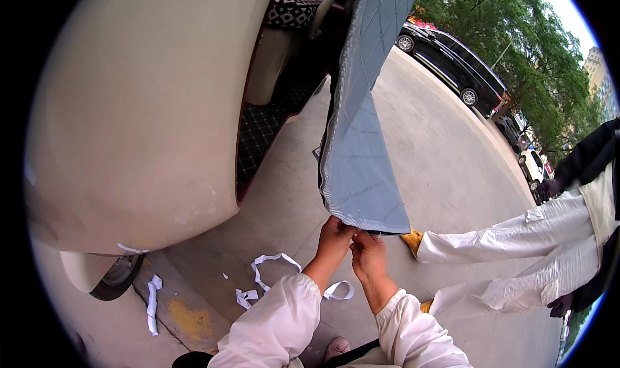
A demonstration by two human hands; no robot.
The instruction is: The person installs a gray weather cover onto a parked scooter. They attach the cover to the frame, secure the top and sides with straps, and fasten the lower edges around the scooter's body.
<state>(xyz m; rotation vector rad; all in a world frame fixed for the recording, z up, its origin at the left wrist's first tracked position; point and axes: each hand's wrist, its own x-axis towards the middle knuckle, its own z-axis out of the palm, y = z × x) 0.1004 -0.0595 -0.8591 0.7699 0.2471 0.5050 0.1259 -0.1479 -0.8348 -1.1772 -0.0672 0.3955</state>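
A blue-grey quilted cover with pale edge binding hangs in front of me, at the open doorway of a cream vehicle. My left hand pinches the bottom edge of the cover near its left corner. Close beside it, my right hand has its fingers closed on the same dark-trimmed lower edge. The fingertips of both hands nearly meet there. Whatever lies behind the cloth between my fingers is hidden.
White strips lie curled on the pavement below my hands, and another white strip lies near the wheel. At the right stands a person in white trousers. A black van is parked beyond, by trees.
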